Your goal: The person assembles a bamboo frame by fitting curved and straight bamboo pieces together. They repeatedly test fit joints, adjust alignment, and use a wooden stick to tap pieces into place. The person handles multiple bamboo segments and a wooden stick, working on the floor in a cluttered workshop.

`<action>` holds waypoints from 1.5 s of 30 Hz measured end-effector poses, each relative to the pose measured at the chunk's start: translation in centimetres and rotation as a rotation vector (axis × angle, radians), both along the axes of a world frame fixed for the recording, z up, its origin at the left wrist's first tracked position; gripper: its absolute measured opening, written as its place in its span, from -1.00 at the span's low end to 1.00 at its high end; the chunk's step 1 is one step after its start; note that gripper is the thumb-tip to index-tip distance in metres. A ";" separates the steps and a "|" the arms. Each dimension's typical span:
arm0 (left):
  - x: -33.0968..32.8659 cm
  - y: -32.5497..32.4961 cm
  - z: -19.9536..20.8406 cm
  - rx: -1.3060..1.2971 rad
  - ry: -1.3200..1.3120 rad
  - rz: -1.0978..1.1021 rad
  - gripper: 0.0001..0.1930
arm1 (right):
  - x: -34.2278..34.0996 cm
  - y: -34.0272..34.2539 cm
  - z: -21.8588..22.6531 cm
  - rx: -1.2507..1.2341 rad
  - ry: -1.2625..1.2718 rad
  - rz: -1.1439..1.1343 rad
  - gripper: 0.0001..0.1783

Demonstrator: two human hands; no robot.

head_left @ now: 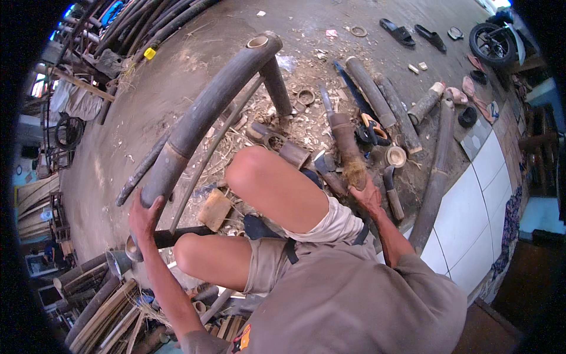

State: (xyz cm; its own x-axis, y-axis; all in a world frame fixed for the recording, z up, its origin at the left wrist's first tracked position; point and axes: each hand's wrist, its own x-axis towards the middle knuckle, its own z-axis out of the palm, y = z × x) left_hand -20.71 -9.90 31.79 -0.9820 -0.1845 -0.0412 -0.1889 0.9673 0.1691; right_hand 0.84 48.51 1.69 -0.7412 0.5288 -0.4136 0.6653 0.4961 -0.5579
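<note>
My left hand [145,215] is wrapped round the near end of a thick dark bamboo pole [203,109]. The pole slants away from me, and a bamboo leg [275,88] joins its far end, where a round cut opening shows. A thinner bamboo rod [215,150] runs alongside. My right hand [368,197] is closed on the rough, fibrous end of a short bamboo piece [344,134], beside my right thigh. A narrow metal blade [326,99] shows at this piece's far end; whether they are joined I cannot tell.
Right of the short piece lie a saw [375,131], a wooden-handled blade [393,197] and several bamboo lengths [371,91]. Shavings and bamboo rings [305,96] cover the ground ahead. A wooden block [216,209] sits near my knees. White tiles [466,200] edge the right; bamboo stacks [112,312] stand lower left.
</note>
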 end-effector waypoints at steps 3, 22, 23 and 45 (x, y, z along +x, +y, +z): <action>0.0 -0.6 -0.1 -0.247 0.099 -0.119 -0.04 | -3.4 -1.9 3.2 -0.064 0.099 0.246 0.06; 11.9 -10.5 -2.9 -0.217 0.471 -0.164 0.00 | -20.6 -9.3 7.9 -0.018 0.292 0.614 -0.15; 12.0 -10.2 -2.7 -0.209 0.486 -0.170 0.00 | -20.7 -9.7 7.8 -0.035 0.325 0.458 -0.15; 6.3 -5.8 -3.1 -0.186 0.408 -0.159 -0.07 | -15.0 -3.2 11.2 0.096 0.383 0.667 -0.18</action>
State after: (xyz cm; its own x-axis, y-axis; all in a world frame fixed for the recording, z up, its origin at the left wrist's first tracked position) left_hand -14.45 -15.68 28.74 -0.9279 0.0021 0.3729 0.0101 0.9998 0.0194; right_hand -14.14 45.29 12.88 -0.9975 -0.0596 -0.0392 -0.0222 0.7816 -0.6233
